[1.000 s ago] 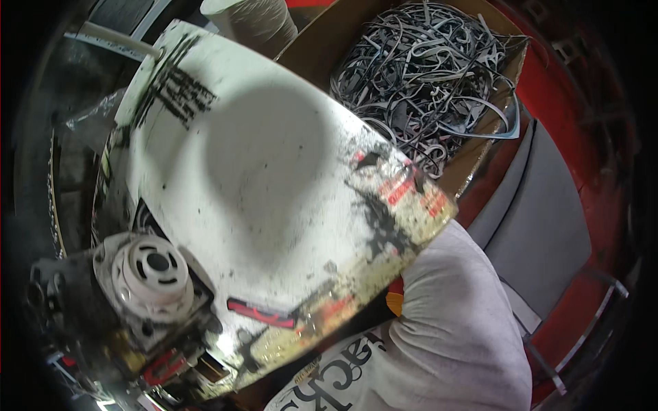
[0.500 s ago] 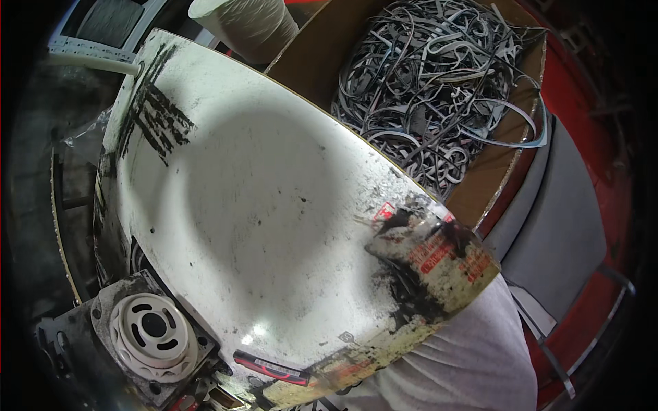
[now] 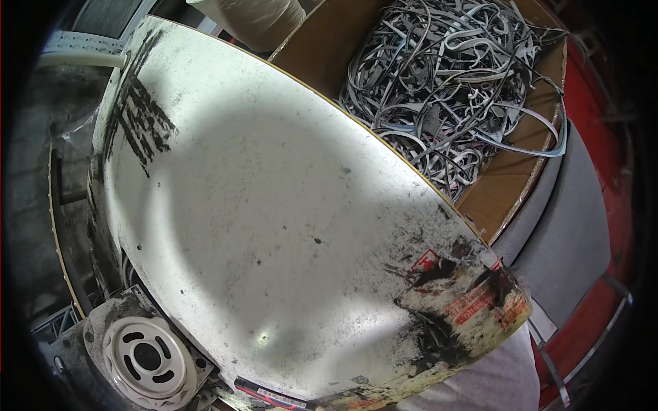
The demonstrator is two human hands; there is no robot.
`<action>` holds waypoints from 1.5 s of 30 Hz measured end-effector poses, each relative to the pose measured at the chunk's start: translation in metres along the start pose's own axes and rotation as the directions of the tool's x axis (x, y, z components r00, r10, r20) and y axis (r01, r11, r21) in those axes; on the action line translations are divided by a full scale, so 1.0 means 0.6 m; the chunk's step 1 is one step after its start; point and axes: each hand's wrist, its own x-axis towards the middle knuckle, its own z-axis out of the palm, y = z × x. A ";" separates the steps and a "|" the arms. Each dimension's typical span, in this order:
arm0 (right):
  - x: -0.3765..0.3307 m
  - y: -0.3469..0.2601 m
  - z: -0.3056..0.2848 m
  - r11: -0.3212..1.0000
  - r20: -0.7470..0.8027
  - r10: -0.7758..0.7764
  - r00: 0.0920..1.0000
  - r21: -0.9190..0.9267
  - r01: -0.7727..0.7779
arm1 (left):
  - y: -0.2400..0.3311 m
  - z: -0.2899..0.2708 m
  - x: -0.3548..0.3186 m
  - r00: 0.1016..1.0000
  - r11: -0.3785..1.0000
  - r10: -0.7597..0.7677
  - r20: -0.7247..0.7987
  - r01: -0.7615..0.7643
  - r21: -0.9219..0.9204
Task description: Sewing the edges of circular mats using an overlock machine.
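Note:
Neither of my hands shows in the head view. A large white worktop with rounded edges and black smears fills the middle. Along its near edge lies a slim dark bar with red lines, partly cut off by the picture's lower rim. A pale round handwheel with slots sits on a grimy grey machine part at the lower left. Worn tape and red-printed labels cover the worktop's right corner.
Beyond the worktop stands a cardboard box filled with tangled grey and white strips. A white wrapped roll is at the far side. On the right is a grey-backed chair. Pale cloth shows below the right corner.
My view has shifted, so the worktop's right corner and the handwheel now appear lower. The things themselves have not visibly moved, and no hand appears in either frame.

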 end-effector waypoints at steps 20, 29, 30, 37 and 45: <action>-0.197 0.300 0.139 0.126 0.014 0.970 0.241 0.824 -0.553 | 0.020 -0.077 -0.024 0.988 0.985 0.084 0.129 -0.101 0.137; -0.727 0.432 -0.070 0.179 -0.429 0.902 -0.049 0.476 -0.861 | 0.002 -0.103 -0.101 0.989 0.991 0.040 0.140 -0.057 0.120; -0.742 0.400 -0.103 0.257 -0.407 0.902 0.143 0.242 -0.936 | 0.002 -0.107 -0.109 0.989 0.990 0.031 0.142 -0.050 0.129; -0.592 0.357 -0.075 0.433 -0.228 0.899 0.375 0.605 -0.669 | 0.018 -0.143 -0.137 0.974 0.989 -0.085 0.212 0.056 0.136; -0.589 0.484 -0.007 0.385 -0.408 0.906 0.116 0.906 0.178 | -0.036 -0.119 -0.133 0.961 0.939 -0.115 0.253 0.022 0.343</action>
